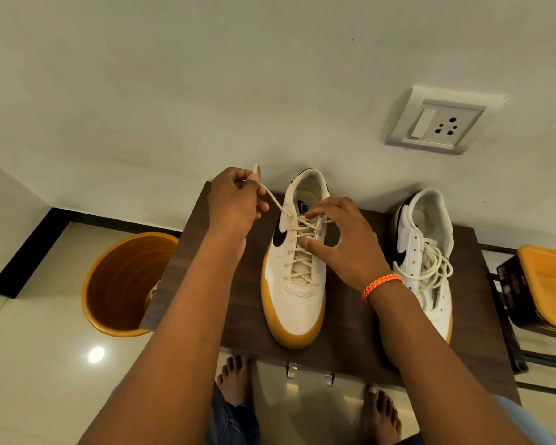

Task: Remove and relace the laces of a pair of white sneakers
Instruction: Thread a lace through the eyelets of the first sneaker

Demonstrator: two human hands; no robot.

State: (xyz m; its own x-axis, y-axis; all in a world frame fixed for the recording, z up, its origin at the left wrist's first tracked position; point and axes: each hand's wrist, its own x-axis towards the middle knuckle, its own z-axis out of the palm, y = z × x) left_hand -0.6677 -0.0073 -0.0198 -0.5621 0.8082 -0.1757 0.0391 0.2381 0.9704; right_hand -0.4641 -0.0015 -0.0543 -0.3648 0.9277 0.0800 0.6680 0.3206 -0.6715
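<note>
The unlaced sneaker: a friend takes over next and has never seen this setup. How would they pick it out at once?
Find the dark wooden table against the wall, below the wall socket. Two white sneakers stand on it; take the right sneaker, not the left sneaker between the hands. Its eyelets are empty and its loose lace lies heaped on top, whereas the other is laced.

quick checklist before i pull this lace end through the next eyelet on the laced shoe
1. Left hand grips the lace end: ok, drawn taut up and left.
2. Right hand steadies the left sneaker: ok, fingertips at the top eyelets.
3. Lower rows crossed evenly: ok.
4. Lace's other end located: cannot tell, hidden under the right hand.
5. Sneaker flat on the wooden shelf: ok.
6. Right sneaker laced: not ok, its lace lies loosely piled on it.
</note>
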